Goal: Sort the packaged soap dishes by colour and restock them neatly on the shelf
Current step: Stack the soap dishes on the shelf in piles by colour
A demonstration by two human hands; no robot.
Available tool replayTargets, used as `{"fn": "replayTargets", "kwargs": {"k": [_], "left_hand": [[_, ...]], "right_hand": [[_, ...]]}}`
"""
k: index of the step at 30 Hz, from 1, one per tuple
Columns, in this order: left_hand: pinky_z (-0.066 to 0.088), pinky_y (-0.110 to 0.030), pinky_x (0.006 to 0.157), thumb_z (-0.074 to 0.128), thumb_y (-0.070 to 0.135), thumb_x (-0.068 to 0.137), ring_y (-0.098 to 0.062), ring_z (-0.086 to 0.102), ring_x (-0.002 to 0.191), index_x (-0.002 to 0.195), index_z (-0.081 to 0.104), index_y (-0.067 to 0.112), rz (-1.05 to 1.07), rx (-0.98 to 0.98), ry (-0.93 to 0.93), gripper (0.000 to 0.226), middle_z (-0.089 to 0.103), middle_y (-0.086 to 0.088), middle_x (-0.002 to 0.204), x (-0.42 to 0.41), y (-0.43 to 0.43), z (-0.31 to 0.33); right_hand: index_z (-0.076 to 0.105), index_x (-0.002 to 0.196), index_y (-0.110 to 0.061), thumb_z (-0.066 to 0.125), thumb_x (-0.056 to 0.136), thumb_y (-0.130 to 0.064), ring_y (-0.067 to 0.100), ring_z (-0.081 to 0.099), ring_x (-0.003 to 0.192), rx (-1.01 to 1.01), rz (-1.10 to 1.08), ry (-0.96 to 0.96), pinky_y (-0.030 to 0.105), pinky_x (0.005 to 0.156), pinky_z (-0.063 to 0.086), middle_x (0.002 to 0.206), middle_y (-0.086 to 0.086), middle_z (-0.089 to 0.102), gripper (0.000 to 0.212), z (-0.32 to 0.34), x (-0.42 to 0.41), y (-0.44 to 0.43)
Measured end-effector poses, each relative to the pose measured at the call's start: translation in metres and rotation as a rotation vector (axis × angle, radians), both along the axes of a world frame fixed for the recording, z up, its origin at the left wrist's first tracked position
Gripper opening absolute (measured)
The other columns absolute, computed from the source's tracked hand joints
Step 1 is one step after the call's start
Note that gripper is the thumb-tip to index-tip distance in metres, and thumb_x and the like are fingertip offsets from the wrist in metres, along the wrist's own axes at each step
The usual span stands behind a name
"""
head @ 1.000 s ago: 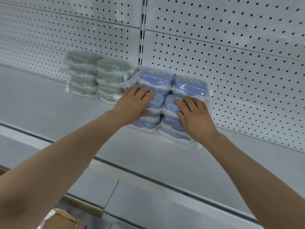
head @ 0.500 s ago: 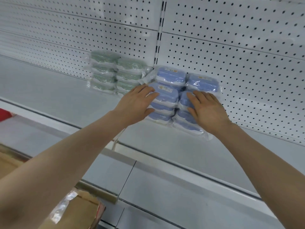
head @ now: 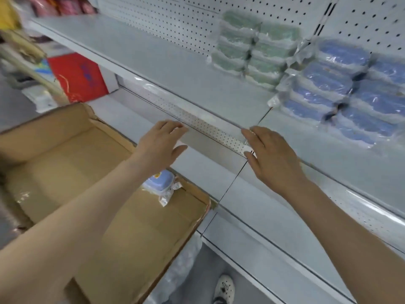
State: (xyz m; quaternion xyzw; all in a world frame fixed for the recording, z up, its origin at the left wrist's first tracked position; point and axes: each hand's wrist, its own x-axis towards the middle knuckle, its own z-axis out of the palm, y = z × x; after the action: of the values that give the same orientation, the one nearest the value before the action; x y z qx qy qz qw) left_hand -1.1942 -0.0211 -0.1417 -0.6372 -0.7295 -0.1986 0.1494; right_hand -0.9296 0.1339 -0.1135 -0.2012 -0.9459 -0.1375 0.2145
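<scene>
White pegboard (head: 175, 16) forms the back wall of a shop unit, and a long grey shelf (head: 175, 69) runs across it from upper left to right. Below it there is a lower shelf (head: 274, 216) of the same grey colour. An open cardboard box (head: 65, 154) stands at the lower left, in front of the lower shelf, with its flaps turned outward.

Both bare forearms reach forward from the bottom corners, and both hands are at the height of the upper shelf's front edge. The left hand (head: 160, 148) is above the far corner of the box, palm down, and holds nothing. Its fingers (head: 173, 126) are straight and close together, and the thumb stands apart. The right hand (head: 271, 159) is also palm down and holds nothing. Its fingers (head: 252, 134) are stretched and a little spread, with the tips at the shelf edge; whether they touch it one cannot tell.

On the shelf, at the right, the blue soap dishes (head: 341, 93) lie in two stacks side by side against the pegboard. The green soap dishes (head: 249, 49) are just beside them on the left, also in two stacks. A red box (head: 76, 75) stands further left under the shelf. One packaged blue soap dish (head: 161, 183) lies in the far corner of the cardboard box, partly hidden by the left wrist. A white shoe (head: 224, 289) shows on the floor.
</scene>
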Motion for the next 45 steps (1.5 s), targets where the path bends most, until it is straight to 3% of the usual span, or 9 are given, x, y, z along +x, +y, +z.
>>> {"fn": "replayTargets", "kwargs": {"k": [5, 10, 15, 20, 29, 33, 37, 41, 45], "left_hand": [[0.050, -0.042, 0.089, 0.066, 0.030, 0.090, -0.029, 0.051, 0.119, 0.134, 0.055, 0.018, 0.220, -0.216, -0.271, 0.047, 0.056, -0.003, 0.132, -0.018, -0.084, -0.089], [0.053, -0.046, 0.084, 0.060, 0.035, 0.092, -0.024, 0.041, 0.130, 0.140, 0.048, 0.022, 0.408, -0.467, -0.460, 0.050, 0.048, 0.001, 0.139, -0.023, -0.133, -0.157], [0.049, -0.038, 0.094, 0.049, 0.040, 0.097, -0.016, 0.030, 0.136, 0.146, 0.038, 0.027, 0.566, -0.595, -0.552, 0.052, 0.038, 0.009, 0.146, -0.027, -0.147, -0.185], [0.048, -0.037, 0.096, 0.049, 0.041, 0.097, -0.015, 0.030, 0.137, 0.146, 0.037, 0.027, 0.651, -0.647, -0.598, 0.052, 0.037, 0.009, 0.147, -0.043, -0.148, -0.206], [0.043, -0.041, 0.101, 0.052, 0.024, 0.097, -0.024, 0.030, 0.137, 0.149, 0.031, 0.023, 0.577, -0.560, -0.577, 0.056, 0.035, 0.001, 0.150, -0.090, -0.099, -0.214], [0.034, -0.042, 0.111, 0.056, 0.017, 0.094, -0.026, 0.014, 0.146, 0.153, 0.017, 0.024, 0.308, -0.697, -0.385, 0.071, 0.014, 0.002, 0.160, -0.103, -0.041, -0.229], [0.014, -0.037, 0.120, 0.049, 0.010, 0.094, -0.021, -0.001, 0.149, 0.154, 0.006, 0.032, 0.125, -0.851, -0.176, 0.077, 0.001, 0.011, 0.162, -0.102, -0.007, -0.237], [0.015, -0.042, 0.119, 0.062, 0.035, 0.089, -0.026, 0.017, 0.146, 0.152, 0.013, 0.035, 0.223, -0.850, -0.152, 0.080, 0.017, 0.001, 0.158, -0.104, -0.021, -0.240], [0.035, -0.036, 0.102, 0.060, 0.041, 0.089, -0.026, 0.040, 0.127, 0.148, 0.023, 0.033, 0.405, -0.854, -0.236, 0.069, 0.033, -0.004, 0.141, -0.104, -0.055, -0.237]], "right_hand": [[0.052, 0.137, -0.007, 0.043, 0.096, -0.030, 0.033, 0.056, 0.113, -0.199, 0.099, -0.137, 0.046, 0.094, 0.049, 0.131, 0.016, 0.055, 0.048, -0.087, -0.042, -0.050], [0.054, 0.135, -0.007, 0.079, 0.077, -0.023, 0.035, 0.063, 0.103, -0.403, 0.117, -0.376, 0.040, 0.081, 0.054, 0.125, 0.018, 0.060, 0.065, -0.152, -0.094, -0.062], [0.028, 0.150, -0.013, 0.054, 0.094, -0.034, 0.030, 0.045, 0.123, -0.493, 0.170, -0.477, 0.039, 0.097, 0.042, 0.141, 0.013, 0.042, 0.065, -0.185, -0.191, -0.058], [0.017, 0.153, -0.017, 0.052, 0.092, -0.050, 0.033, 0.040, 0.126, -0.451, 0.141, -0.622, 0.041, 0.100, 0.037, 0.143, 0.016, 0.035, 0.078, -0.219, -0.256, -0.061], [0.039, 0.144, -0.018, 0.081, 0.062, -0.037, 0.038, 0.051, 0.114, -0.396, 0.278, -0.647, 0.047, 0.091, 0.047, 0.128, 0.021, 0.053, 0.094, -0.229, -0.161, -0.068], [0.050, 0.138, -0.017, 0.084, 0.049, -0.031, 0.033, 0.058, 0.104, -0.428, 0.221, -0.740, 0.043, 0.080, 0.051, 0.121, 0.014, 0.059, 0.096, -0.242, -0.138, -0.060], [0.048, 0.139, -0.017, 0.082, 0.058, -0.030, 0.033, 0.055, 0.109, -0.437, 0.222, -0.746, 0.043, 0.085, 0.049, 0.123, 0.013, 0.057, 0.089, -0.251, -0.139, -0.061], [0.049, 0.137, -0.017, 0.081, 0.059, -0.035, 0.030, 0.057, 0.103, -0.442, 0.228, -0.737, 0.041, 0.086, 0.049, 0.117, 0.010, 0.058, 0.086, -0.252, -0.143, -0.062], [0.050, 0.136, -0.016, 0.082, 0.059, -0.035, 0.032, 0.058, 0.100, -0.479, 0.228, -0.733, 0.041, 0.085, 0.050, 0.116, 0.011, 0.056, 0.086, -0.249, -0.141, -0.061]]}}
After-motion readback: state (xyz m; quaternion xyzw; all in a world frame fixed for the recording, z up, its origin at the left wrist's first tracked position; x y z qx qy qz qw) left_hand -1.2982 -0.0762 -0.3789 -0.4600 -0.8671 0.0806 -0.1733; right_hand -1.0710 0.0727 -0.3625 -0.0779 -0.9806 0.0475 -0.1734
